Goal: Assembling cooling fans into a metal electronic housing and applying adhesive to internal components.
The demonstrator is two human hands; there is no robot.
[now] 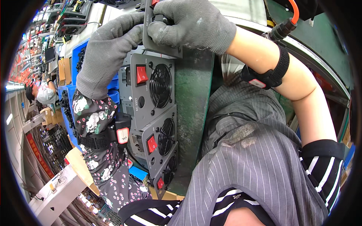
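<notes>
Both hands wear grey work gloves and meet at the grey metal panel [161, 48] of a power supply unit at the top. My right hand [194, 26] is closed at the front of this panel, its fingers and thumb pinching a small black round fitting [161, 19]. My left hand [107, 49] reaches to the panel's back side with fingers and thumb drawn together; the panel's edge hides what lies between their tips. Just below stands another power supply unit [141, 101] with a red rocker switch [141, 74], a black fan grille [161, 86] and a round hole.
More such units [160, 141] line up toward me along a green work surface [190, 113]. Blue bins [71, 109] with small black parts stand at left. A black connector with an orange cable [283, 29] is at upper right. Farther left another person [46, 92] sits near cardboard boxes.
</notes>
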